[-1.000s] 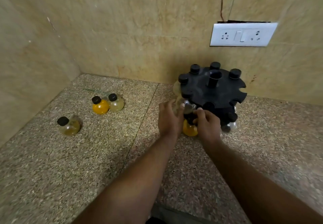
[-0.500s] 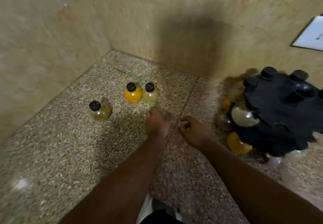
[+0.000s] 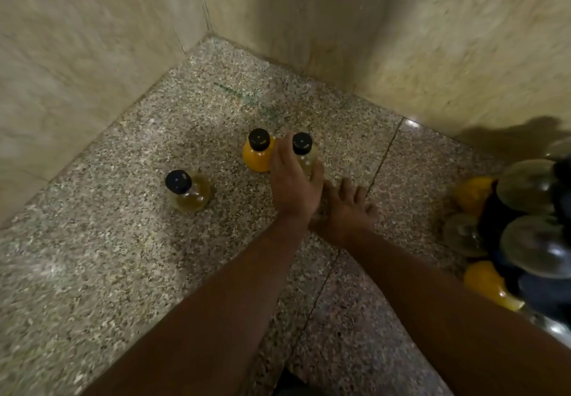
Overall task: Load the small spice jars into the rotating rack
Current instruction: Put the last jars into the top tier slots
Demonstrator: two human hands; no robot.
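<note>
Three small round jars with black caps stand on the speckled counter. A pale yellow jar (image 3: 302, 145) is clasped by my left hand (image 3: 293, 185), with fingers on both sides of its body. An orange jar (image 3: 255, 157) stands just left of that hand, touching the forefinger. Further left, an amber jar (image 3: 191, 194) stands alone. My right hand (image 3: 347, 207) lies beside the left wrist, fingers spread and holding nothing. The black rotating rack (image 3: 540, 290) is at the right edge, cut off by the frame, with several clear and orange jars hanging in it.
The granite counter (image 3: 123, 256) ends in a corner of beige tiled walls (image 3: 92, 40) at the left and back. A seam (image 3: 383, 154) crosses the counter between the loose jars and the rack.
Both hands left the rack and moved left toward the loose jars. My left hand went from open above the counter to wrapped around the pale yellow jar. The view swung left and down.
</note>
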